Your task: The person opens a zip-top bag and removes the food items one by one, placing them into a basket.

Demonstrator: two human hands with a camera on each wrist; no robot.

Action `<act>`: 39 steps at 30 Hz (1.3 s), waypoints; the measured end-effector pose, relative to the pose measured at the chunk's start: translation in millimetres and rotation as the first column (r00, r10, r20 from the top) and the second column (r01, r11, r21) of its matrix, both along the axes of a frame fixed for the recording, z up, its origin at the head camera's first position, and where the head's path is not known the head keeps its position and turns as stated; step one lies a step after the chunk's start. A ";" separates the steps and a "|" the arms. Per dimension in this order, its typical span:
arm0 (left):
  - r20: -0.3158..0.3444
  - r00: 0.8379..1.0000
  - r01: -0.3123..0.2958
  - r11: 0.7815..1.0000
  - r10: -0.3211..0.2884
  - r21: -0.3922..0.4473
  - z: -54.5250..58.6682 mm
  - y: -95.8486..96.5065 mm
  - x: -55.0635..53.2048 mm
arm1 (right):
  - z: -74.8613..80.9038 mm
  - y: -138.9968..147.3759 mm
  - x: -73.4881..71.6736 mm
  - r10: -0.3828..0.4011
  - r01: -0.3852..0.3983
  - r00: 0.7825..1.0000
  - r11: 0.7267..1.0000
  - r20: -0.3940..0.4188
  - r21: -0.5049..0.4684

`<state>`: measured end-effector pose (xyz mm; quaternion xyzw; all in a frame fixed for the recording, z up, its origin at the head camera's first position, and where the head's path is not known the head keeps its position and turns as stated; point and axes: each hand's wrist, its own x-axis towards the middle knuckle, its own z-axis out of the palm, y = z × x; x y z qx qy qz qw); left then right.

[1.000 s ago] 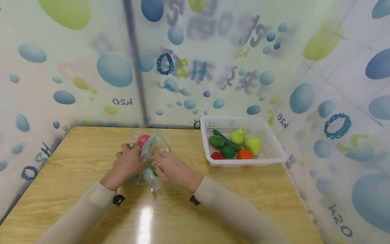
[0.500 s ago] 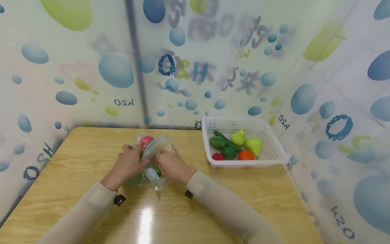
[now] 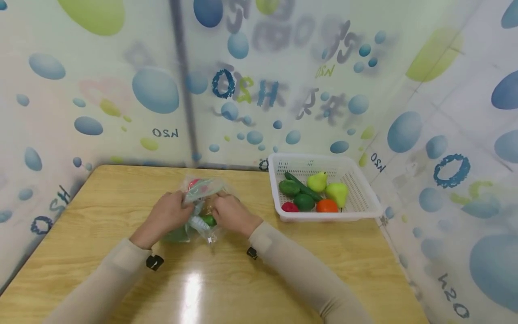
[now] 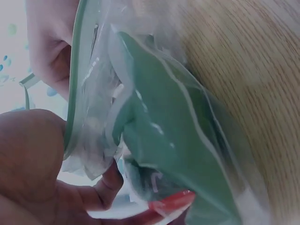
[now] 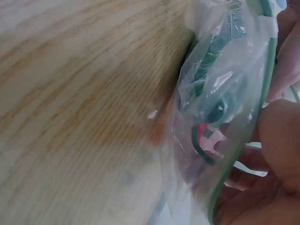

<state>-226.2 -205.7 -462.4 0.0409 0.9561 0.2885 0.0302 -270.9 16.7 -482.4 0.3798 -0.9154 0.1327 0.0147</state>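
A clear plastic zip-top bag (image 3: 202,192) with a pale green strip along its mouth sits left of centre on the wooden table. My left hand (image 3: 170,213) pinches the mouth on its left side. On the right side, my right hand (image 3: 235,216) grips the rim with curled fingers. A pinkish-red round thing (image 3: 194,182) and a bright green thing (image 3: 209,220) show at the bag. Inside the bag, the left wrist view has a large dull green shape (image 4: 164,112) and a red patch (image 4: 173,202). The right wrist view shows the green strip (image 5: 262,108) beside the right fingers.
A white perforated basket (image 3: 364,198) stands at the back right. It holds two pears (image 3: 317,182), a cucumber (image 3: 302,186), dark green avocado-like pieces (image 3: 304,202), an orange-red fruit (image 3: 327,206) and a red one (image 3: 289,207). Patterned curtain-like walls (image 3: 259,112) border the table (image 3: 226,288).
My left hand has shifted right and turned onto the bag's mouth. The mouth strip has swung from steep to nearly level, covering more of the pinkish-red thing. My right hand has moved slightly right.
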 end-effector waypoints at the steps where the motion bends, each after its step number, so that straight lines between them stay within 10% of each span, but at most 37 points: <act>1: 0.020 1.000 0.001 1.000 -0.001 0.006 -0.2 -0.7 -0.4 | -0.3 -0.5 -0.7 0.005 -0.005 1.000 1.000 -0.002 0.001; 21: 0.145 0.988 0.050 0.998 -0.056 0.040 0.2 -4.5 -2.0 | -1.7 -12.4 -2.0 0.022 -0.011 0.969 0.999 0.244 -0.045; 39: 0.132 0.990 0.046 0.998 -0.050 0.035 1.5 -3.7 2.0 | 3.8 -9.3 2.7 0.051 -0.032 0.974 0.996 0.220 -0.089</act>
